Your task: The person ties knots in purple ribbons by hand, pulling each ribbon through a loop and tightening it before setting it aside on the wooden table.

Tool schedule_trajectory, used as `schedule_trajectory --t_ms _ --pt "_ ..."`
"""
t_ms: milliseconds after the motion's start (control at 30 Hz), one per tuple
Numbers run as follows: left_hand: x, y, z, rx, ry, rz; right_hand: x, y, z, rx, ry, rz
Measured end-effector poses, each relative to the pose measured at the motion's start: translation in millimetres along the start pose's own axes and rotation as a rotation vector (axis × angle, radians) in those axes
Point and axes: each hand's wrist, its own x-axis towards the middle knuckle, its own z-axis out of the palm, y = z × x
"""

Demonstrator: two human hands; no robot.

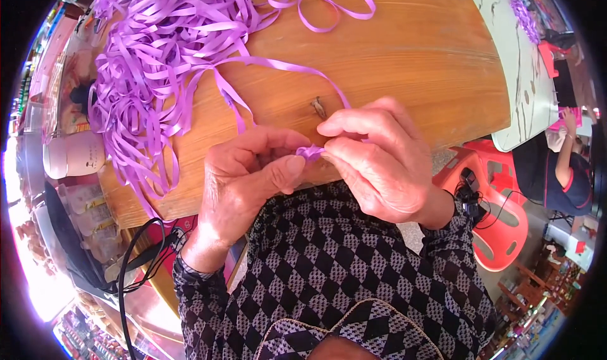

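Between my two hands, just over the near edge of the wooden table, is a small folded bunch of purple ribbon (310,152). My left hand (256,170) pinches it between thumb and forefinger. From the other side my right hand (379,158) grips the same ribbon with its thumb and fingertips closed. A strand runs from behind my right hand back to a large tangled heap of purple ribbon (171,50) at the far left of the table. The exact fold inside my fingers is partly hidden.
The wooden table (411,50) bears a small brown object (318,107) beyond my hands. A white marbled table (531,88) adjoins at right, near a red plastic chair (506,230). A pale lidded container (74,154) stands left. Black cables (126,265) hang at lower left. Another person sits at far right.
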Motion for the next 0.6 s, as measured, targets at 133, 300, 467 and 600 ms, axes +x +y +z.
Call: schedule_trajectory --t_ms 133,300,467,600 --pt "1 -3 -3 0.005 -0.002 -0.039 -6 2 3 -0.001 0.023 0.035" --pt "0 -10 -1 -0.027 0.065 -0.029 -7 1 5 0.032 0.009 0.047" --pt "4 -11 2 -0.065 0.07 -0.031 -7 2 10 0.109 0.04 0.077" --pt "7 -20 3 -0.143 0.088 -0.055 -7 3 11 0.116 0.045 0.081"
